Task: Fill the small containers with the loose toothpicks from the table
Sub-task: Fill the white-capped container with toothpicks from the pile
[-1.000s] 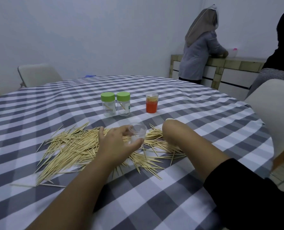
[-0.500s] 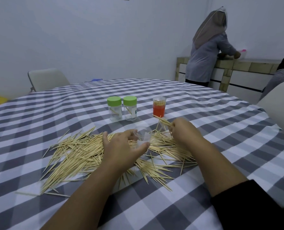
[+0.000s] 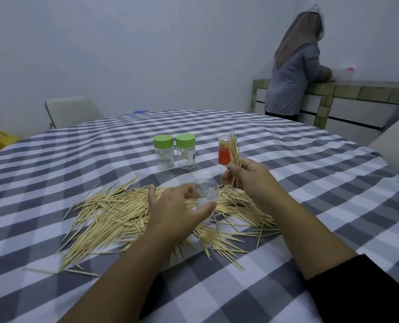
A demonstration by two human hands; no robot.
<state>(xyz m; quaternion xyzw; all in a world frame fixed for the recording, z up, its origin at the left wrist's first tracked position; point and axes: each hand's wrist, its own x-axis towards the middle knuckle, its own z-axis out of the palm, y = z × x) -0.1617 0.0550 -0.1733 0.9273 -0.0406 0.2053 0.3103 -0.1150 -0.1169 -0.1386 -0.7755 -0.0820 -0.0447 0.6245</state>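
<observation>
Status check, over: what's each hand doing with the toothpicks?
Left hand holds clear container over pile. Right hand pinches toothpick bunch, raised. Path to container open.

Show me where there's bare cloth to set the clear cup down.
Free: the checked cloth right of the orange container, and the near strip between the toothpick pile and the table edge. Crowded: around the left hand holding the clear cup, toothpicks everywhere.
</observation>
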